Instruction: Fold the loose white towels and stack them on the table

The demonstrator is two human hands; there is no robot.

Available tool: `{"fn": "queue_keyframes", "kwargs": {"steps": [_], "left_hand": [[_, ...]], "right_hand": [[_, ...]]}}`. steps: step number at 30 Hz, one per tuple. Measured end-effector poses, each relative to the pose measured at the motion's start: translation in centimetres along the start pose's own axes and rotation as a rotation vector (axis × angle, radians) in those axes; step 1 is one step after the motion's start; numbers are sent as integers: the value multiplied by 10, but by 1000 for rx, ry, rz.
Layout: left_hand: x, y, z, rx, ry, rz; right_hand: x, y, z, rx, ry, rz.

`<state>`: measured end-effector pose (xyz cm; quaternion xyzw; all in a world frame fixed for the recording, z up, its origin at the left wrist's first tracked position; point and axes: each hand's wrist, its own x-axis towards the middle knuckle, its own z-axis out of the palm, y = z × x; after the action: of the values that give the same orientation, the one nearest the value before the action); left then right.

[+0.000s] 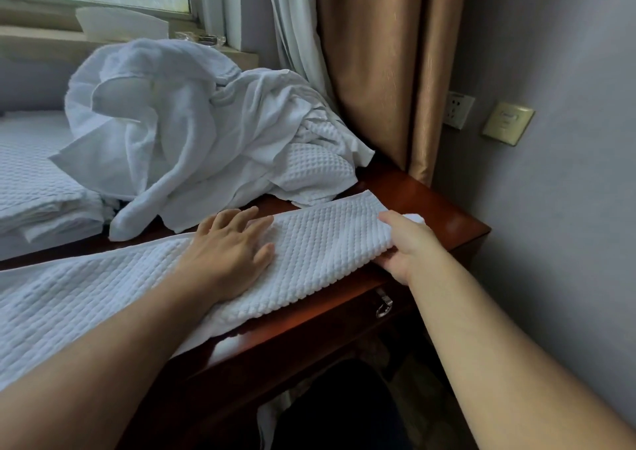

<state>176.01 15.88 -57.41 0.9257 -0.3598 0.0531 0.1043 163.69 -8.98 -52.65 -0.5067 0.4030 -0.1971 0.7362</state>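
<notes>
I am looking down from the head camera at a dark red wood table [426,202] by a window. A long towel [320,243] with a bumpy square pattern lies across the front of the table, folded into a narrow strip. It runs from the left edge of my view to near the table's right end. The left hand [230,243] lies flat on top of the long towel, near its middle, with the fingers straight and spread wide, pressing it down. The right hand [406,246] holds the right end of the long towel. Its thumb is on top and its fingers are curled under the edge, so it is pinching the cloth. Behind the hands, a big pile of loose towels [172,122] sits in a heap at the back of the table, touching the brown curtain [371,54]. On the far left there is a folded stack [38,181] of white towels, lying flat. Below the table top I can see a metal drawer handle [383,303]. On the grey wall to the right are a white socket [459,109] and a gold switch plate [507,122]
</notes>
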Motion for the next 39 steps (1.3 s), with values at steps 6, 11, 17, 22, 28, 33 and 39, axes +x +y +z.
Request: {"fn": "queue_keyframes", "kwargs": {"steps": [6,11,17,22,28,33,39], "left_hand": [[-8,5,-5,-151,211,39],[-5,-9,-66,-1517,-18,-446],[-58,-90,-148,-1488,-203,-491],[-141,-153,-178,-949,120,-808],[-214,-214,-198,-379,-7,-969],[-248,-239,-194,-102,-184,-941],[-264,-259,-182,-251,-78,-936]], "right_hand": [[0,6,16,-277,250,-377],[-74,4,70,-641,9,-1064],[-169,59,161,-1074,-500,-1505],[-210,91,212,-1217,-772,-1477],[-255,119,250,-1232,-886,-1601],[-283,145,285,-1271,-938,-1682],[-289,167,299,-1293,-988,-1707]]}}
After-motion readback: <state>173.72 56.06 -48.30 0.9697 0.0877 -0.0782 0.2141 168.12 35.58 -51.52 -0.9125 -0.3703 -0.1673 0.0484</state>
